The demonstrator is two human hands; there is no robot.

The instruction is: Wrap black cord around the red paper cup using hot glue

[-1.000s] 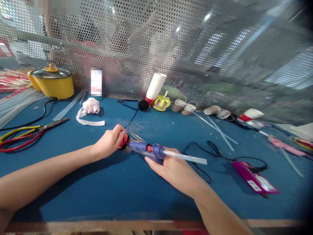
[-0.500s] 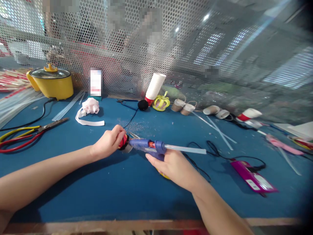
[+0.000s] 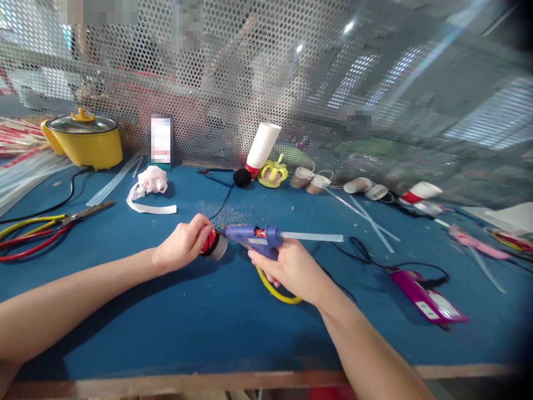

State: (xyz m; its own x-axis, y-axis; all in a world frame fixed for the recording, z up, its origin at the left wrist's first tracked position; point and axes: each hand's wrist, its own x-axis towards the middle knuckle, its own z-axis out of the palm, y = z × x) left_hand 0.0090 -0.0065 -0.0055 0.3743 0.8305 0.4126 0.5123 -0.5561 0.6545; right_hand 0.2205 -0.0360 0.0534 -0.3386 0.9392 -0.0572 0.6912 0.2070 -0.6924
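Note:
My left hand (image 3: 183, 244) is closed around a small red-and-black cylinder with a pale end (image 3: 216, 247), tilted toward the right. My right hand (image 3: 293, 266) grips a blue hot glue gun (image 3: 252, 236), a clear glue stick (image 3: 312, 237) jutting from its back. The gun's nozzle is at the top edge of the cylinder; whether they touch I cannot tell. From a black ball of yarn (image 3: 242, 178) a thin black strand runs toward my left hand. Below my right hand a yellow handle loop (image 3: 278, 294) shows, its rest mostly hidden.
Red-and-yellow-handled pliers (image 3: 62, 222) lie at left, near a yellow electric pot (image 3: 87, 141). Crumpled white strip (image 3: 152, 182), stacked paper cups (image 3: 263, 145) and a yellow crown-like piece (image 3: 272, 173) line the back. A purple power strip (image 3: 428, 296) lies right. Perforated metal sheet (image 3: 200, 100) stands behind.
The glue gun has tipped to a more level angle, its glue stick end rising. The cylinder's pale end and more of the yellow loop have come into sight. My left hand stays closed on the cylinder.

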